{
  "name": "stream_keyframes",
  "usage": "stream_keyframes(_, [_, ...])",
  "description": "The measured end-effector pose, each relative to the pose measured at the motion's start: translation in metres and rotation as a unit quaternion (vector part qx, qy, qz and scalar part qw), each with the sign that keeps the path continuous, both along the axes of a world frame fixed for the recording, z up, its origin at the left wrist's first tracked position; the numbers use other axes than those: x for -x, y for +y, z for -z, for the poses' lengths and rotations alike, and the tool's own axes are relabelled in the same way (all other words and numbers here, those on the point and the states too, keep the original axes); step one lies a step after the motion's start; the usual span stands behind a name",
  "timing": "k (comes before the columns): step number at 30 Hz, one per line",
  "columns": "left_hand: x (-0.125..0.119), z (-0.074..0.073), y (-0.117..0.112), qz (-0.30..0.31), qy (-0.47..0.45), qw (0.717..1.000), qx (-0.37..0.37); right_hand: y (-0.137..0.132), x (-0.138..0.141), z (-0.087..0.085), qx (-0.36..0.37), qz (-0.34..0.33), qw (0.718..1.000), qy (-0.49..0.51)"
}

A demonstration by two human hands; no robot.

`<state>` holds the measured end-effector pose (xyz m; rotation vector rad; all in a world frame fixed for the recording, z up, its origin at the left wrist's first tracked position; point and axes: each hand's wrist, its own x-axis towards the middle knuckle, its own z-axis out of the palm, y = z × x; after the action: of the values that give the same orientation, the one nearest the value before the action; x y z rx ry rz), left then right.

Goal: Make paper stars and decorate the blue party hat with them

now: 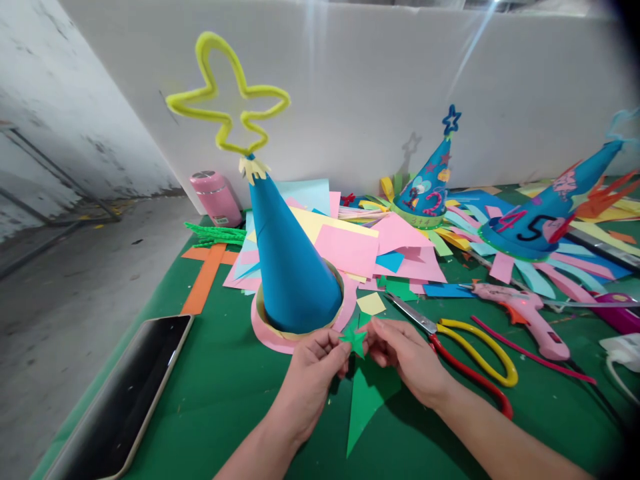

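Both my hands pinch a small green paper star (355,339) just above the green table. My left hand (319,369) holds its left points, my right hand (403,352) its right points. Right behind the star stands a blue paper cone hat (290,260) on a pink ring brim (280,341), topped with a yellow pipe-cleaner star (225,93). A pointed green paper scrap (367,397) lies under my hands.
Red-and-yellow scissors (465,353) lie right of my right hand, a pink glue gun (520,313) beyond them. Two decorated blue hats (430,187) (545,213) stand at the back right amid coloured paper sheets (360,247). A dark tablet (125,393) lies front left; a pink cylinder (215,198) back left.
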<state>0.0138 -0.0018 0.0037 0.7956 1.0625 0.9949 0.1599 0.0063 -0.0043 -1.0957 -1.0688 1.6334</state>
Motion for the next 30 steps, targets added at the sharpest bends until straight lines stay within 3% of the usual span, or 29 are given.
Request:
stream_keyframes(6, [0.001,0.004,0.001,0.031,0.057,0.998,-0.018,-0.002,0.0,-0.006,-0.084,-0.035,0.991,-0.097])
stream_keyframes(10, [0.003,0.005,0.002,0.052,0.074,0.996,-0.026,-0.001,-0.003,-0.006,-0.11,-0.011,0.984,-0.142])
stream_keyframes(15, [0.002,0.0,0.001,0.035,0.086,0.995,-0.035,-0.002,-0.007,-0.009,-0.12,-0.02,0.985,-0.121])
stream_keyframes(19, [0.0,-0.002,-0.001,0.024,0.104,0.994,-0.034,-0.004,-0.004,-0.011,-0.151,-0.037,0.974,-0.165])
stream_keyframes(26, [0.005,0.002,0.001,0.086,0.04,0.995,-0.033,0.001,-0.004,-0.004,-0.054,-0.035,0.99,-0.124])
stream_keyframes(30, [0.005,0.004,0.002,0.088,0.029,0.995,-0.035,0.0,-0.004,-0.003,-0.101,-0.014,0.982,-0.158])
